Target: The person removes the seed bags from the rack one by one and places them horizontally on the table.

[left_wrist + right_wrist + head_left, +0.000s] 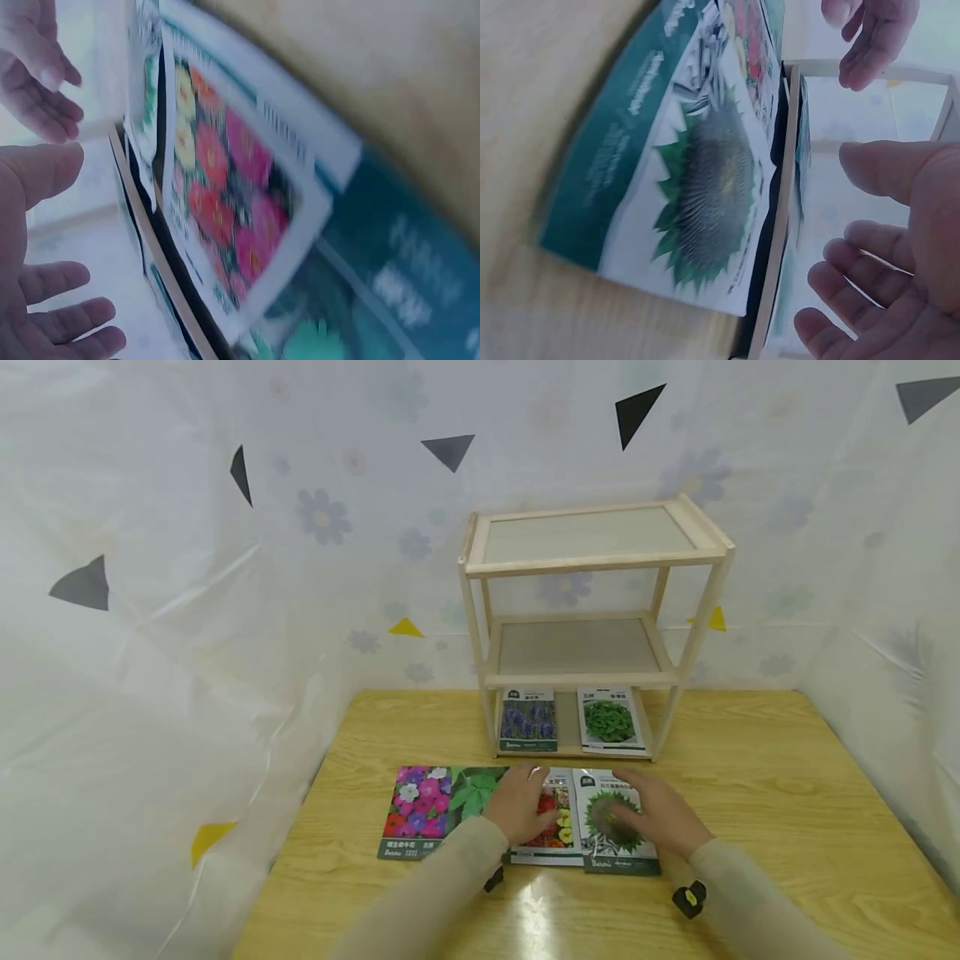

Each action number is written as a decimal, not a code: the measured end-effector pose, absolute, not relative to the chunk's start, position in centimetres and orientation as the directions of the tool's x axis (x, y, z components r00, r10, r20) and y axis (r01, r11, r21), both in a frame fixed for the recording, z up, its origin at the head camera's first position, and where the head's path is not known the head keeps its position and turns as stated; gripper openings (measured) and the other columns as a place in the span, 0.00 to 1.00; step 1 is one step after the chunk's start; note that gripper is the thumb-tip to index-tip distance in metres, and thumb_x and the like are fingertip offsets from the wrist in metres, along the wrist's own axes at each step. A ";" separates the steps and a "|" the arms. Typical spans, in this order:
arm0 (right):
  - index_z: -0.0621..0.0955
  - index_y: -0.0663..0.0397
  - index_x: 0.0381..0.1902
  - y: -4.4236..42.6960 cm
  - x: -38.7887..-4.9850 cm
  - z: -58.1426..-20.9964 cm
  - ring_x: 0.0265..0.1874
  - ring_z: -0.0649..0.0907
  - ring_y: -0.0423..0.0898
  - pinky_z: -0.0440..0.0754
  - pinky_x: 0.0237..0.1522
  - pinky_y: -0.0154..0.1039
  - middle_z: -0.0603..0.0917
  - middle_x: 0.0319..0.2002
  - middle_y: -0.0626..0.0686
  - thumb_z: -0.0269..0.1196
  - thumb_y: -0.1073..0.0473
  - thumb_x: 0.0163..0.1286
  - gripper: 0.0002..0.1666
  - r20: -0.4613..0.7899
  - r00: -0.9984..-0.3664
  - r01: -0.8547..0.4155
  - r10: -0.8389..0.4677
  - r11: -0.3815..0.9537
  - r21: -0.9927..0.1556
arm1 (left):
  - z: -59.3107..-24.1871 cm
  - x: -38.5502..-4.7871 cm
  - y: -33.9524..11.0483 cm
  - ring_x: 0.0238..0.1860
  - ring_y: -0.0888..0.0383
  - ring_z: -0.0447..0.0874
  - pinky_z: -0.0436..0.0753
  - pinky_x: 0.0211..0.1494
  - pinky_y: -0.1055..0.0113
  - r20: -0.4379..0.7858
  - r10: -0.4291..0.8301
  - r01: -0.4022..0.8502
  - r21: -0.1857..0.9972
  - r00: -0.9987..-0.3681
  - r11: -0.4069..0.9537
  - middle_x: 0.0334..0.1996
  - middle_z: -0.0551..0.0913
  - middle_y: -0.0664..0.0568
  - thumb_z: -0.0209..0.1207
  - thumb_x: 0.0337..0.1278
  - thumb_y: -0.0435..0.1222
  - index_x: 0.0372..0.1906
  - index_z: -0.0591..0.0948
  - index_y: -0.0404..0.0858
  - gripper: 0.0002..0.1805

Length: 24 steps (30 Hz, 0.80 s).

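Four-sided seed packets lie in a row on the table in the head view: one with pink flowers point(416, 806), one with green leaves point(471, 793), one with red and yellow flowers point(567, 835) and one with a sunflower head point(618, 860). My left hand point(517, 806) is over the red and yellow flower packet, fingers loosely spread, holding nothing. Above the right edge of the sunflower packet, my right hand point(663, 814) has relaxed fingers and an empty palm. Both wrist views show gaps between the hands and the packets.
Behind the row stands a three-tier wooden rack point(581, 679). On its bottom tier are a purple-flower packet point(528, 722) and a green-leaf packet point(610, 722). A patterned plastic sheet point(322, 577) hangs around the wooden table point(765, 793).
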State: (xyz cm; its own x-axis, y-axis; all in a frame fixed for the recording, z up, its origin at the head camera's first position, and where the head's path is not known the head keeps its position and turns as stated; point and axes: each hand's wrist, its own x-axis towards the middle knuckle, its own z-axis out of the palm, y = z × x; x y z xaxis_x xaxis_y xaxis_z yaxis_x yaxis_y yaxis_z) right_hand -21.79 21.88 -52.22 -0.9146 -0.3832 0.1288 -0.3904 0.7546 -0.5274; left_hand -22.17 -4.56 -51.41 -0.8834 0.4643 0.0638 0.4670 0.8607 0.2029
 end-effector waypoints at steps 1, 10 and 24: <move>0.71 0.62 0.65 21.5 -22.1 -52.1 0.59 0.73 0.64 0.72 0.56 0.62 0.73 0.62 0.64 0.66 0.51 0.65 0.35 0.131 -0.910 -0.401 -0.394 0.750 -0.526 | -51.4 -22.6 -4.8 0.66 0.49 0.66 0.69 0.66 0.56 0.065 0.448 0.452 0.207 -0.892 0.868 0.65 0.69 0.44 0.60 0.59 0.56 0.67 0.68 0.38 0.38; 0.71 0.58 0.67 18.4 -25.2 -51.1 0.60 0.73 0.63 0.71 0.57 0.61 0.73 0.62 0.63 0.66 0.50 0.65 0.36 0.071 -0.888 -0.438 -0.454 0.790 -0.428 | -50.9 -25.4 -5.8 0.64 0.47 0.67 0.68 0.67 0.57 0.037 0.373 0.375 0.148 -0.927 0.915 0.62 0.70 0.41 0.59 0.62 0.52 0.65 0.69 0.33 0.35; 0.68 0.69 0.66 13.9 -29.9 -49.2 0.53 0.78 0.62 0.78 0.51 0.57 0.74 0.59 0.68 0.61 0.51 0.69 0.36 -0.055 -0.913 -0.310 -0.405 0.774 -0.552 | -51.6 -29.4 -4.1 0.63 0.46 0.68 0.70 0.65 0.57 -0.017 0.305 0.300 0.132 -0.952 0.945 0.62 0.70 0.38 0.54 0.66 0.50 0.67 0.66 0.29 0.34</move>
State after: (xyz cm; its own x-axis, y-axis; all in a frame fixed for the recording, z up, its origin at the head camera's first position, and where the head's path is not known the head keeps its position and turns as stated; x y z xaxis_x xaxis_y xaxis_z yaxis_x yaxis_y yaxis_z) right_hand -29.93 13.86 -49.20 -0.9128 -0.4047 -0.0546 -0.3103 0.7742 -0.5517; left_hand -29.43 -4.08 -51.59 -0.9521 0.3053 -0.0171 0.3005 0.9446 0.1320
